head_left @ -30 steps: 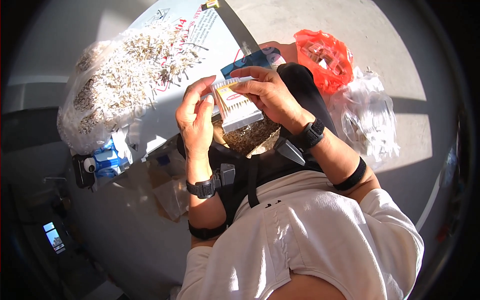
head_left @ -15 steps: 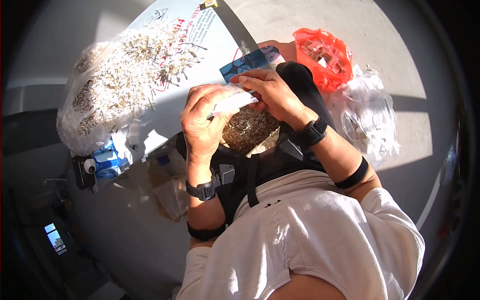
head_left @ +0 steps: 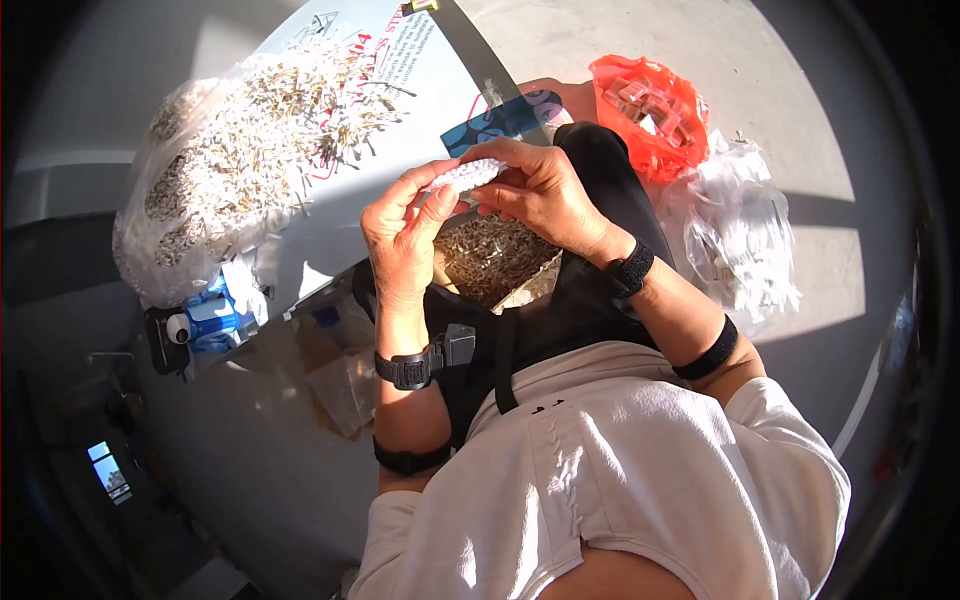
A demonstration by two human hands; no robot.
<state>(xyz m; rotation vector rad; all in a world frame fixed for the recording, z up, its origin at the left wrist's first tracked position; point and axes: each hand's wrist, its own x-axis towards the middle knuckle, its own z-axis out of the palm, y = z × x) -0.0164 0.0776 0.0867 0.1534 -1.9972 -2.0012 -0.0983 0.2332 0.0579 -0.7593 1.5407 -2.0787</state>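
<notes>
In front of my lap, both hands hold a small pack of cotton swabs (head_left: pixel 470 177), its white, bumpy swab tips facing up. My left hand (head_left: pixel 402 222) grips the pack's left end, thumb on the near side. The right end is pinched between the thumb and fingers of my right hand (head_left: pixel 553 196). Just below the hands, an open carton (head_left: pixel 530 290) rests between my legs, full of loose cotton swabs (head_left: pixel 490 258). To the left, a large heap of cotton swabs (head_left: pixel 270 125) spills from a clear plastic bag (head_left: pixel 150 275) onto the table.
The white printed tabletop (head_left: pixel 420 110) bears a blue sheet (head_left: pixel 490 125) near its right edge. A blue bottle-like object (head_left: pixel 212 318) stands at its near left corner. Right of my knee, a red plastic bag (head_left: pixel 650 115) of small packs and a whitish plastic bag (head_left: pixel 735 230) lie on the floor.
The pack has turned in my hands: its smooth white side showed before, and now the bumpy swab tips do. My fingers have shifted around its ends.
</notes>
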